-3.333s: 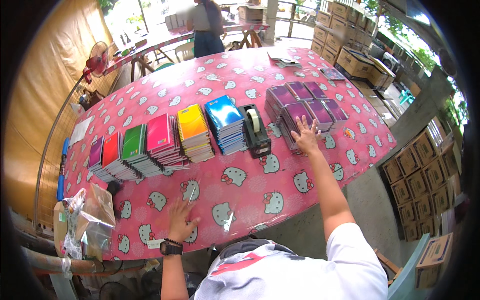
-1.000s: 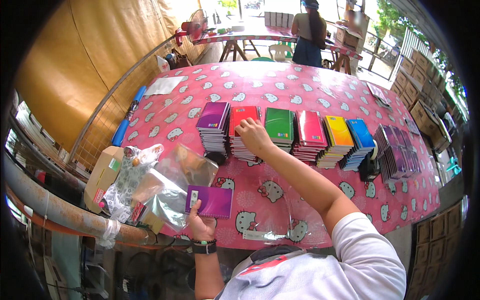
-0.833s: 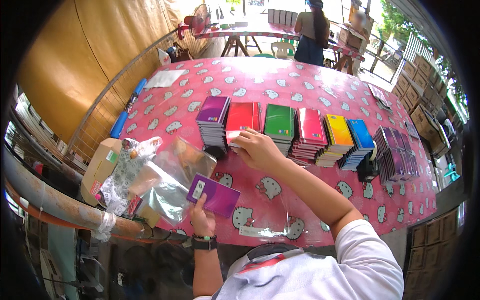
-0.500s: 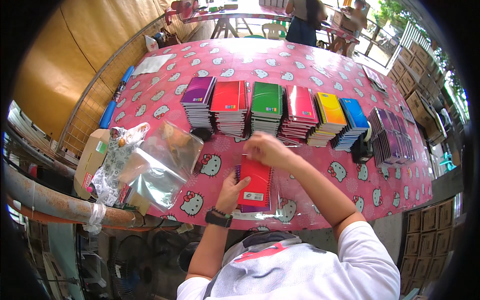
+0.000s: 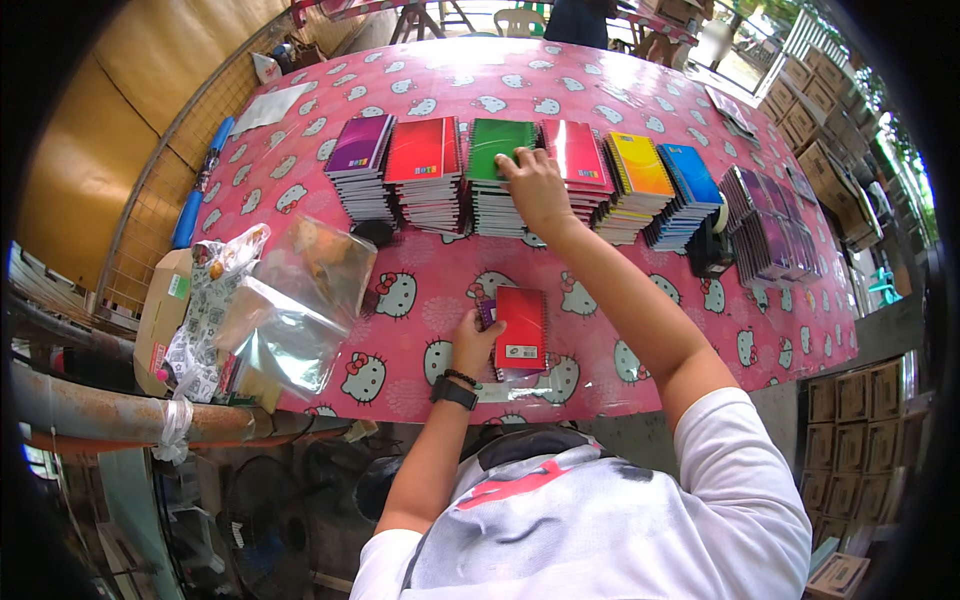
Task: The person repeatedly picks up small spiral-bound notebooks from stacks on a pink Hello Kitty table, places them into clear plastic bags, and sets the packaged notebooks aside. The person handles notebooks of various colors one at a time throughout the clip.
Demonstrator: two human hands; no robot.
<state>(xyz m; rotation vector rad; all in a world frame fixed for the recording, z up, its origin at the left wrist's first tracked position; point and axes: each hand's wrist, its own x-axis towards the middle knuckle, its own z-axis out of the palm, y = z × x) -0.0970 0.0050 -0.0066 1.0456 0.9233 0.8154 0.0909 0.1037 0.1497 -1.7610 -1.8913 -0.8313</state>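
My left hand grips the left edge of a red spiral notebook, back cover up, with a purple notebook peeking out beneath it. The pair is near the table's front edge. My right hand reaches to the green notebook stack, its bent fingers over the top notebook's right side; the thumb's hold is hidden. Beside that stack stand a purple stack, a red stack, a pink-red stack, a yellow stack and a blue stack.
Clear plastic sleeves lie at left, near a cardboard piece. A black tape dispenser stands beside wrapped purple notebooks at right. The table has a pink patterned cover. A rusty pipe runs at lower left.
My right hand has moved from just above the red notebook forward to the green stack. My left hand still holds the red and purple notebooks. The view has shifted slightly.
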